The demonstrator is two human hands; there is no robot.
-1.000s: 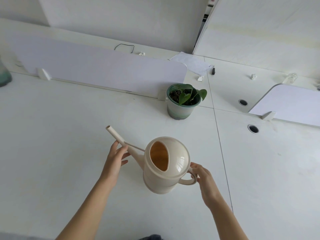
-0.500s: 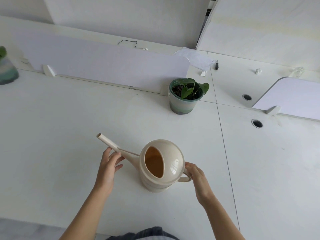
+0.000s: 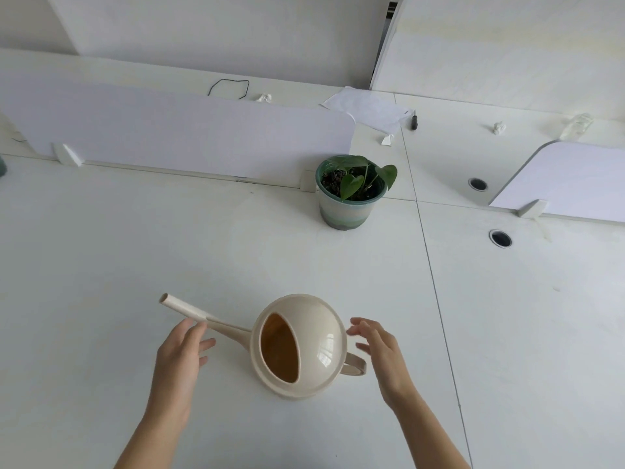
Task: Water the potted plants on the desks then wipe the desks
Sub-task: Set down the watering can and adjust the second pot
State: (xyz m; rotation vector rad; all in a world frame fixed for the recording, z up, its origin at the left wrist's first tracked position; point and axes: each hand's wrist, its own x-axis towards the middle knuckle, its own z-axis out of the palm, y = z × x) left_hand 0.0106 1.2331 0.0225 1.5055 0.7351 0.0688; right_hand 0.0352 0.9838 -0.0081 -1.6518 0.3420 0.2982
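The watering can (image 3: 299, 345) sat upright on the desk (image 3: 101, 265), w/ the left hand (image 3: 177, 358) just left of it, fingers loosely spread beside the spout and gripping nothing. The right hand (image 3: 382, 350) was just right of the can by the handle, fingers spread, also empty. Beyond the can, well apart, stood the potted plant (image 3: 351, 191) against the divider (image 3: 189, 133).
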